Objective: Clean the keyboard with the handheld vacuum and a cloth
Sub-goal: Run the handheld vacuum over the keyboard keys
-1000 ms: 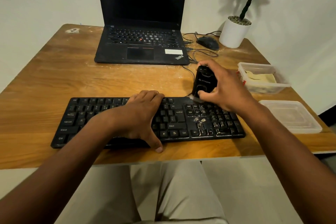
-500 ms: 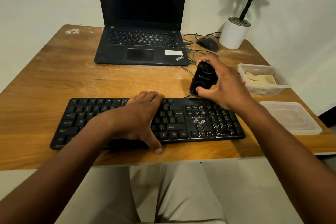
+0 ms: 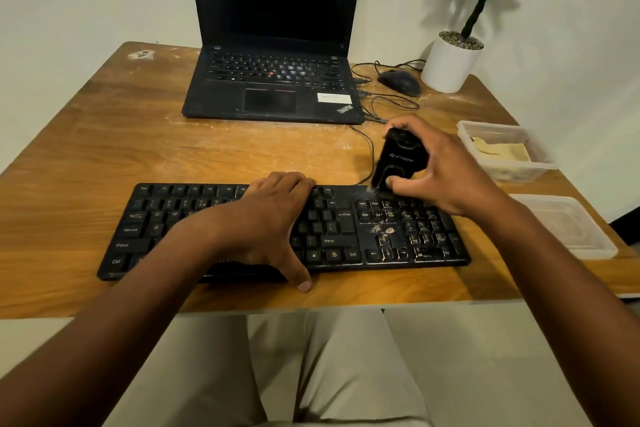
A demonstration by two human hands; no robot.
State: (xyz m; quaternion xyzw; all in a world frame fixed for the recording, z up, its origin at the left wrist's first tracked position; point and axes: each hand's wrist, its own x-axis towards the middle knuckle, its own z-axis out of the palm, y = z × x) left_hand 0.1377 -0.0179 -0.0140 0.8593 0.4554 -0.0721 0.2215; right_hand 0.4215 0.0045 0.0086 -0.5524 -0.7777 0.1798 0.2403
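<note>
The right hand (image 3: 446, 170) has its grip closed round the vacuum (image 3: 398, 159), a small black unit held tilted with its nozzle down on the far edge of the keyboard (image 3: 346, 229), thumb pressed on its front face. The left hand (image 3: 266, 218) lies flat on the middle keys, fingers reaching the far edge and thumb hooked over the near edge onto the tabletop (image 3: 104, 166), so it holds nothing but presses the board down.

Just below the right grip, pale crumbs (image 3: 382, 230) speckle the arrow keys and number pad. The keyboard is black and lies across the near part of the tabletop (a worn, orange-brown wood grain, smeared with whitish dust).

Beyond the grip a cable (image 3: 367, 149) runs from the keyboard toward an open laptop (image 3: 273, 87) with a dark screen. Past the vacuum and to its right sit a dark mouse (image 3: 400, 81) and a white pot (image 3: 450, 62) with a green plant, near the far corner. Right of the right hand stands a clear tub (image 3: 512, 166) holding a yellowish cloth (image 3: 502, 151); nearer, beside the wrist, lies a second clear tub (image 3: 568, 229).

The walls behind are plain off-white, the plant's shadow falling on them. Pale trousers show under the near table edge.
</note>
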